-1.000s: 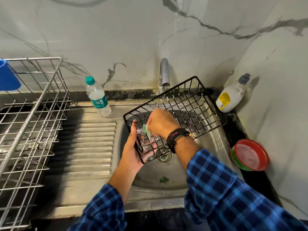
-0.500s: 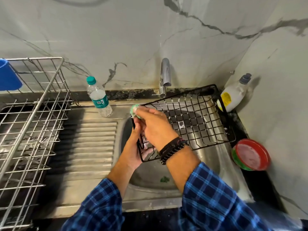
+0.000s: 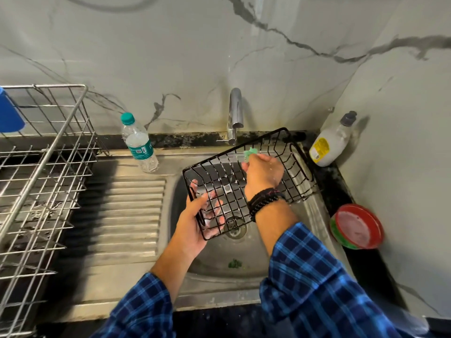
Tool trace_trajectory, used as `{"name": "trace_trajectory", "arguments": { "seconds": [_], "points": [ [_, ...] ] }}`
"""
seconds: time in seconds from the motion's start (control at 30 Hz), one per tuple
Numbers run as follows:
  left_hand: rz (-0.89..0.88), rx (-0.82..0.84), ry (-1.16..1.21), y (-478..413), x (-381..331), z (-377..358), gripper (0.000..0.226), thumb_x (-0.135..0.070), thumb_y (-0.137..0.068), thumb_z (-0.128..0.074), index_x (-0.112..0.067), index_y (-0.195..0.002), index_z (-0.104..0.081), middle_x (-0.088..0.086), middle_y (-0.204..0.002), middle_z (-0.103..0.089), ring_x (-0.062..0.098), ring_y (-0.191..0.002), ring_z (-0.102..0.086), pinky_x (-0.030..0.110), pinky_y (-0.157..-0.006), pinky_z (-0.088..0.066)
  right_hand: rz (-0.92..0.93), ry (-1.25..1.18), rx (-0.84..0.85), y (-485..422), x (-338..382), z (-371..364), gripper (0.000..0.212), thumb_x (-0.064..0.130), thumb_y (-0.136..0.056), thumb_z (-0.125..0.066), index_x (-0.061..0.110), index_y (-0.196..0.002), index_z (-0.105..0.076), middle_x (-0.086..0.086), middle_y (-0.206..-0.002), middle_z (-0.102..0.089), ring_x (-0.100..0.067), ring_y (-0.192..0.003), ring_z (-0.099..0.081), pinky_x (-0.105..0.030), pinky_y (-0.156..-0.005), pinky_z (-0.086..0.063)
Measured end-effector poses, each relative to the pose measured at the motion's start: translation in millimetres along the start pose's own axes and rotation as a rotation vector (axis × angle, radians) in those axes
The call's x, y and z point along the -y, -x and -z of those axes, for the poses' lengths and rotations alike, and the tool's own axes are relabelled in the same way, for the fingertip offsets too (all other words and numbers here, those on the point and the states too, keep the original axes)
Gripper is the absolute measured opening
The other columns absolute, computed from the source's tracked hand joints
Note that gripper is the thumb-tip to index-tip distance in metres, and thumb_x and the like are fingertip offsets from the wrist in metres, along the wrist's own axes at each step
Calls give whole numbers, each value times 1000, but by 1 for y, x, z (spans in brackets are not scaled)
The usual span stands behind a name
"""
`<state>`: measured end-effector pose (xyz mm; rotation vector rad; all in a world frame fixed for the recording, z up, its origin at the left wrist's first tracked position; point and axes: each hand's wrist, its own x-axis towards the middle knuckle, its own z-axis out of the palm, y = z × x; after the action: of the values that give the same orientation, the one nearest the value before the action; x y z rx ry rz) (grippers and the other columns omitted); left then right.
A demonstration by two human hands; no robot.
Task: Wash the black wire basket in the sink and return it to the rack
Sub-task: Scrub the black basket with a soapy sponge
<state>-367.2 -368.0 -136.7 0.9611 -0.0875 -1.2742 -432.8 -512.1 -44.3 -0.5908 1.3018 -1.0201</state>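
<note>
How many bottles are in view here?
2. A clear water bottle with a teal cap stands at the drainboard's back, left of the tap; a white bottle with a dark cap leans in the back right corner. No others show.

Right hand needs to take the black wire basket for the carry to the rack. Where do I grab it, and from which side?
Probably the looped handle at the right end of the black wire basket, from the right and above: that end is free, opposite the left hand gripping the near-left end. The right hand holds a green scrubber, so put that down first.
</note>
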Motion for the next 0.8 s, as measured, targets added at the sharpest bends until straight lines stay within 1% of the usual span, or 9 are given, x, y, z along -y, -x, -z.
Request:
{"name": "trace_trajectory", "arguments": {
  "seconds": [0.1, 0.23, 0.33, 0.43, 0.5, 0.57, 0.63, 0.7, 0.8],
  "points": [
    [29, 50, 6, 2, -2, 0, 79, -28, -72, -81, -22, -145, -49, 10, -98, -60, 28, -73, -59, 29, -61, -34, 132, 69, -90, -12, -1, -4, 23, -7, -83, -68, 12, -95, -65, -5, -93, -71, -17, -79, -71, -18, -59, -56],
    [11, 69, 22, 3, -3, -6, 90, -15, -70, -74, -30, -152, -38, 12, -99, -62, 29, -76, -52, 25, -39, -42, 226, 398, 55, -1, -20, -10, 25, -2, -82, -73, 11, -103, -70, 0, -103, -70, -8, -86, -67, -11, -61, -56],
    [-52, 39, 78, 7, 1, -10, 82, -4, -74, -61, -48, -142, -45, 14, -103, -62, 27, -75, -51, 33, -46, -52, 211, 488, 109, 3, -21, -10, 24, -1, -81, -74, 10, -102, -70, -1, -99, -72, -11, -86, -69, -8, -55, -50],
    [-92, 52, 49, 7, 4, -12, 82, -2, -74, -60, -55, -135, -50, 14, -116, -66, 30, -82, -59, 47, -74, -53, 127, 572, 251, 10, -27, -11, 18, -3, -81, -71, 11, -93, -68, -6, -96, -71, -11, -77, -67, -13, -48, -50],
    [-115, 38, 24, 7, 3, -16, 81, 0, -76, -58, -53, -136, -49, 12, -113, -68, 27, -78, -64, 42, -69, -55, 90, 585, 288, 14, -31, -11, 16, 0, -81, -72, 15, -81, -66, -10, -93, -73, -17, -78, -71, -24, -55, -58],
    [-137, 23, 8, 7, 0, -19, 79, 0, -75, -58, -48, -138, -49, 12, -110, -67, 25, -77, -64, 31, -53, -55, 82, 615, 302, 9, -26, -7, 14, 0, -81, -74, 13, -81, -70, -5, -87, -73, -17, -81, -72, -23, -63, -60],
    [-161, 8, -7, 9, -6, -18, 85, -3, -68, -62, -44, -140, -47, 11, -112, -65, 25, -80, -59, 29, -49, -51, 218, 725, 284, -3, -9, 3, 8, 4, -86, -71, 10, -91, -73, 1, -87, -69, -10, -80, -67, -7, -52, -51],
    [-204, -8, -46, 9, -10, -11, 95, -5, -59, -68, -40, -144, -43, 6, -109, -67, 22, -79, -59, 30, -55, -48, 469, 905, 162, -18, 15, 20, 10, 11, -94, -63, 8, -98, -72, 0, -91, -68, -12, -81, -63, -9, -43, -39],
    [-237, -42, -111, 12, -14, -6, 93, -5, -59, -66, -44, -141, -44, 8, -121, -64, 23, -93, -58, 35, -67, -45, 785, 1215, 36, -31, 41, 38, 15, 9, -94, -56, 9, -100, -70, -10, -99, -72, -26, -92, -67, -21, -60, -34]
  ]
}}
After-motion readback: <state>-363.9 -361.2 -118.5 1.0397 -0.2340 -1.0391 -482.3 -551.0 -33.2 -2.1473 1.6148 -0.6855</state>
